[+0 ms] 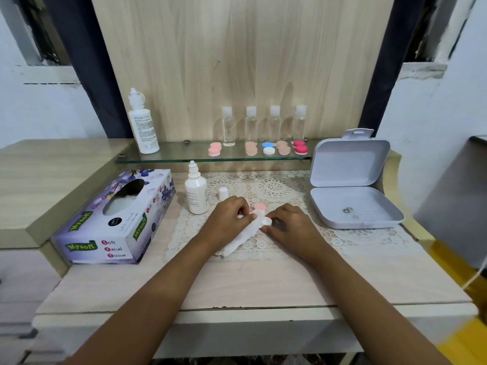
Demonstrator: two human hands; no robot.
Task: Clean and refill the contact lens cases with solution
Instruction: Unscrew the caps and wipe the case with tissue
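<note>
A pink-and-white lens case [260,207] is seen on the lace mat [284,185] at the middle of the surface [250,280], between the two hands. Its white round end is pinched between the thumb and curled fingers of the right hand [290,225], while its pink end is left uncovered just behind. A crumpled white tissue [237,241] is gripped by the left hand [228,216], whose fingers are curled round its upper part. The tissue is held against the case, and its loose tail is spread across the mat toward the person.

Just to the left of the left hand, a small white solution bottle [196,192] is stood upright with its nozzle bared. A small white cap [223,193] is set beside it on the mat. A flowered tissue box [113,217] is laid at the left of the surface. At the right an open white box [353,206] is placed with its lid raised; the small dark bits inside it cannot be identified.

On the glass shelf [171,158] behind, a tall white bottle [143,125] is stood at the left, and four clear bottles [251,125] with white caps are lined up in a row. In front of them five further cases [268,148] are ranged: pink, peach, blue and white, peach, and red.
</note>
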